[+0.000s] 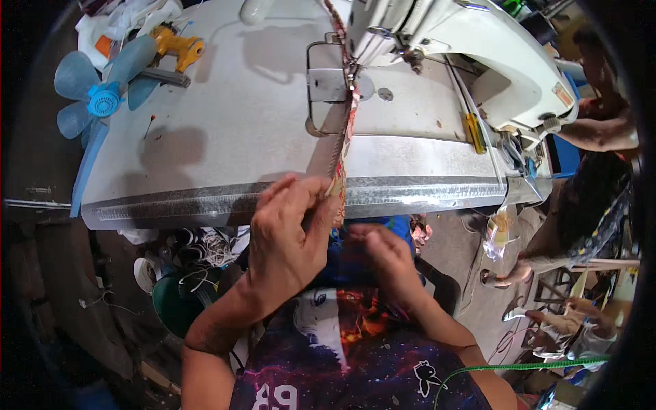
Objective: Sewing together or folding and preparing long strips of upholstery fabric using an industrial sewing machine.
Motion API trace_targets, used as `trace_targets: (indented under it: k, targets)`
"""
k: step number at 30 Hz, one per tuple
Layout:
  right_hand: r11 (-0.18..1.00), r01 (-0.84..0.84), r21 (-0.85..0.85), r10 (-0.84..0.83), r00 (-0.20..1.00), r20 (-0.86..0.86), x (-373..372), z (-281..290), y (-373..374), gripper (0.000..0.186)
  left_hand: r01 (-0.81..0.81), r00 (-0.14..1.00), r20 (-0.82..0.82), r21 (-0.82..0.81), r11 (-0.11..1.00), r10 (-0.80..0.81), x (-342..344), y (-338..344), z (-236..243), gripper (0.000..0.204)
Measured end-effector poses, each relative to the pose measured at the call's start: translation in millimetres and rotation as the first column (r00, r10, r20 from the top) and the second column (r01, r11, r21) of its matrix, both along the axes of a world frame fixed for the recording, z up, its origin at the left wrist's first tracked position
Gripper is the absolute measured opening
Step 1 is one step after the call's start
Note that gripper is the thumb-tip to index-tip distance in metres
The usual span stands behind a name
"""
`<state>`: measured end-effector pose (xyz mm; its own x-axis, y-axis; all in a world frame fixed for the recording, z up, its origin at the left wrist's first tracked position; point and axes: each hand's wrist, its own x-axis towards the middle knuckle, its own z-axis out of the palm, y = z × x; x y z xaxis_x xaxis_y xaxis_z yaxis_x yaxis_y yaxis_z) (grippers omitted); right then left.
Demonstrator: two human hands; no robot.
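Note:
A narrow strip of patterned fabric (350, 123), reddish and cream, runs from the needle area of the white sewing machine (509, 51) toward me. A zipper-like toothed edge shows along it. My left hand (287, 229) pinches the strip's near end between thumb and fingers, just over the table's front edge. My right hand (386, 260) is below that edge, over my lap, close to the strip's hanging end. Its fingers look partly curled but are smeared by motion, so whether they hold anything is unclear.
A blue fan (104, 100) stands at the table's left, near a yellow tool-like object (179, 49). A ruler strip (424, 193) lines the front edge. A yellow-handled screwdriver (473, 132) lies by the machine. A green bin (176, 304) stands below left; other people are at right.

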<state>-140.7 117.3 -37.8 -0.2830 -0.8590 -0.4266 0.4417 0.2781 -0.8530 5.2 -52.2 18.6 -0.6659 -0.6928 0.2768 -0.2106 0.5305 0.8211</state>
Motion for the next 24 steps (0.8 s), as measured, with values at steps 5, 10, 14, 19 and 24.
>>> trace_targets:
  k: [5, 10, 14, 19, 24]
  targets:
    - [0.986, 0.121, -0.113, -0.078, 0.941, 0.329, 23, -14, -10, 0.043, 0.118, 0.991, 0.056, 0.057, 0.991, -0.121, 6, 42, -1, 0.028]
    - [0.997, 0.064, -0.045, -0.057, 0.989, 0.14, 9, 10, -15, 0.045, 0.154, 0.934, 0.344, -0.134, 0.979, -0.1, 20, 43, 7, 0.028]
    - [0.982, 0.182, -0.055, -0.174, 0.977, 0.119, -2, 23, -13, 0.055, -0.057, 0.726, 0.676, -0.124, 0.991, 0.126, 29, 39, -1, 0.035]
    - [0.95, 0.148, -0.273, -0.294, 0.713, -0.636, -7, 29, 0, 0.046, -0.004, 0.785, 0.619, -0.037, 0.999, 0.026, 23, 43, -24, 0.041]
    - [0.98, 0.179, -0.092, -0.185, 0.98, -0.069, -10, 37, 0, 0.034, -0.064, 0.99, 0.138, 0.343, 0.937, 0.017, 9, 36, -4, 0.028]
